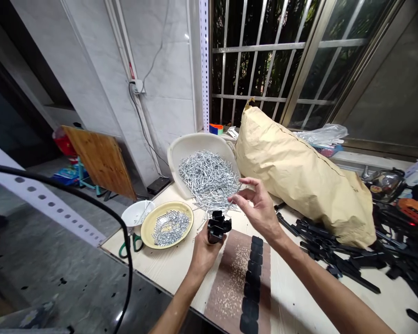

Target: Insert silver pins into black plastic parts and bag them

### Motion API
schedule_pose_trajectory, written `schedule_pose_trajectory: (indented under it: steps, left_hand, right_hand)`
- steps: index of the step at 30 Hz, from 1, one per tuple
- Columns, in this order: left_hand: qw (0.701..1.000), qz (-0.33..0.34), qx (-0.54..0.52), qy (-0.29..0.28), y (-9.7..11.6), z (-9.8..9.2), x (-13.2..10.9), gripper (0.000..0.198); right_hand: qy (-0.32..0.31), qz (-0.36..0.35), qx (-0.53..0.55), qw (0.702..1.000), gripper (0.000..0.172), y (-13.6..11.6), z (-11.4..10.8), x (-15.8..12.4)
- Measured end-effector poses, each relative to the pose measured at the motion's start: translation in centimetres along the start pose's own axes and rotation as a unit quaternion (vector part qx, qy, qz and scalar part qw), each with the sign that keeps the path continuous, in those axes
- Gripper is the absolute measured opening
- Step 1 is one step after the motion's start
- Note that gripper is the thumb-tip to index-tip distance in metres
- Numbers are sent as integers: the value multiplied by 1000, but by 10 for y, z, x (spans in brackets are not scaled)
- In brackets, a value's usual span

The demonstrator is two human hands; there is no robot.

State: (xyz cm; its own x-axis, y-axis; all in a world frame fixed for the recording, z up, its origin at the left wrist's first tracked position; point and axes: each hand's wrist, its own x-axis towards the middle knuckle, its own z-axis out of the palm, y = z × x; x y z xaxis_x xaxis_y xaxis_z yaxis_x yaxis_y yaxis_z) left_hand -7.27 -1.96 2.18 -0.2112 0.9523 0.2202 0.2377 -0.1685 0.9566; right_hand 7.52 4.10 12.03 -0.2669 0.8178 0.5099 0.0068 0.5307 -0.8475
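Observation:
My left hand is closed around black plastic parts, with their hollow, notched ends facing up. Just to the right and above, my right hand has thumb and forefinger bent around what looks like a thin metal pin, partly lost against the heap behind. That heap of silver metal pins fills a tilted whitish scoop-shaped basin and spills onto the table. Below my hands, a row of flat black plastic pieces lies on a brown board strewn with pale crumbs.
Small silver metal pieces lie in a yellow dish, beside a white bowl and green-handled scissors. A large paper sack leans behind many black plastic parts. A black cable hangs across the left front.

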Motion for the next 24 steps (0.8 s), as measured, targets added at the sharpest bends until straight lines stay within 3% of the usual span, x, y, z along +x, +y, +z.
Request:
schedule_pose_trajectory:
  steps: [3,7,14,18,24]
  left_hand:
    - [999,29,36,-9,8,-1,-3,24]
    - [998,20,51,-2,11,-3,-5,32]
    - [999,-1,25,20,-1,-2,-2,34]
    - [999,-15,6,29,-6,-2,-2,29]
    - [999,12,26,29,-8,-3,-1,21]
  right_hand:
    - [-13,-7,-9,1000,33,-4,14,-9]
    - [-43,-34,-40,998,32,5,22,-18]
    - [-68,-77,-118,988,14,11,24,-21]
    - [-88,-68,-90,990,11,17,22,-17]
    - [-48,-53,-86,994,13,29,24,-20]
